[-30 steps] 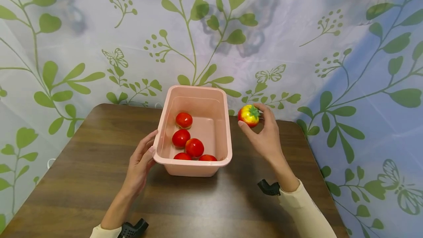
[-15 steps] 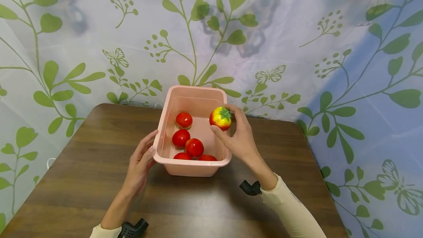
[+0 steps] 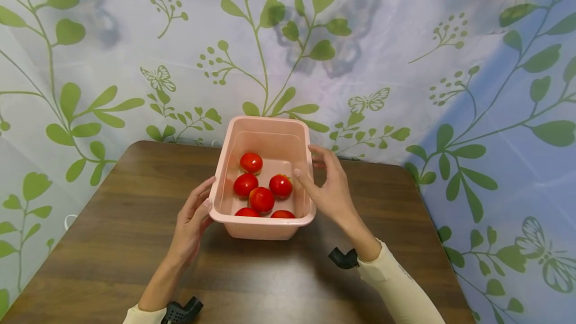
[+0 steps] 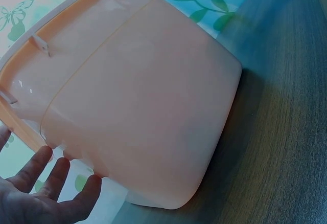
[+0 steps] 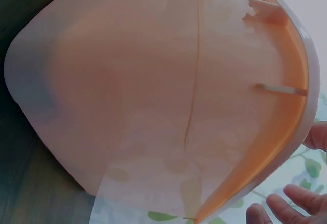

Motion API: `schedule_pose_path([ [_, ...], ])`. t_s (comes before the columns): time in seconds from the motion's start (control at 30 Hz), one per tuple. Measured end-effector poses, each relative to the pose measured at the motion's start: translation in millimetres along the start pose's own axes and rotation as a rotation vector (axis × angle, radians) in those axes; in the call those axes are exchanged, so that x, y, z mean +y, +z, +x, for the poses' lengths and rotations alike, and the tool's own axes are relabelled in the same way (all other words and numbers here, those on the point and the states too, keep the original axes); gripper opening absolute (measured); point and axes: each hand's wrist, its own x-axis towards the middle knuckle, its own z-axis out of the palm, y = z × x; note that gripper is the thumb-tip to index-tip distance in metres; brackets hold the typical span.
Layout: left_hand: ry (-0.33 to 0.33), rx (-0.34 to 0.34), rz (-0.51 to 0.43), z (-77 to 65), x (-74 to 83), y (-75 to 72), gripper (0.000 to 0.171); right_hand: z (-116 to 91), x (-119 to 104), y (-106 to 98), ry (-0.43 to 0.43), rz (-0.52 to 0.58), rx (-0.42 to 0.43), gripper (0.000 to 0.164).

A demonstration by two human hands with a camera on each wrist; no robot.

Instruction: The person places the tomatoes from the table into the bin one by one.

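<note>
A pink plastic bin (image 3: pixel 269 231) holds several shiny red tomatoes. One tomato (image 3: pixel 281 186) lies on the bin floor toward the right wall, just below my right thumb. My right hand (image 3: pixel 330 191) holds nothing. Its thumb reaches over the right rim, and its other fingers stay outside, spread and relaxed. In the right wrist view its fingertips (image 5: pixel 283 206) show apart beside the rim. My left hand (image 3: pixel 192 219) rests against the bin's left side. Its fingertips (image 4: pixel 61 168) touch the outer wall below the rim, as the left wrist view shows.
The bin stands on a brown wooden table (image 3: pixel 135 204), near its back edge. A cloth with green leaves and butterflies (image 3: pixel 265 39) hangs right behind the table and along its sides. Dark wrist mounts (image 3: pixel 344 258) sit at both cuffs.
My right hand has carried a yellow-and-red tomato with a green leafy top leftward over the bin and let it go inside. Some tomatoes there have shifted slightly. The left hand has stayed put.
</note>
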Motion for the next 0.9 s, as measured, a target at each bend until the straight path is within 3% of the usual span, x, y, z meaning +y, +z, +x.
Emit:
schedule_pose_path([
  [0.8, -0.018, -0.005, 0.02, -1.1, -0.6, 0.9, 0.05, -22, 19, -4, 0.064, -0.005, 0.009, 0.059],
  [0.9, 0.004, -0.032, 0.031, -0.5, -0.7, -2.3, 0.051, -27, 25, -7, 0.074, -0.004, 0.012, 0.056],
])
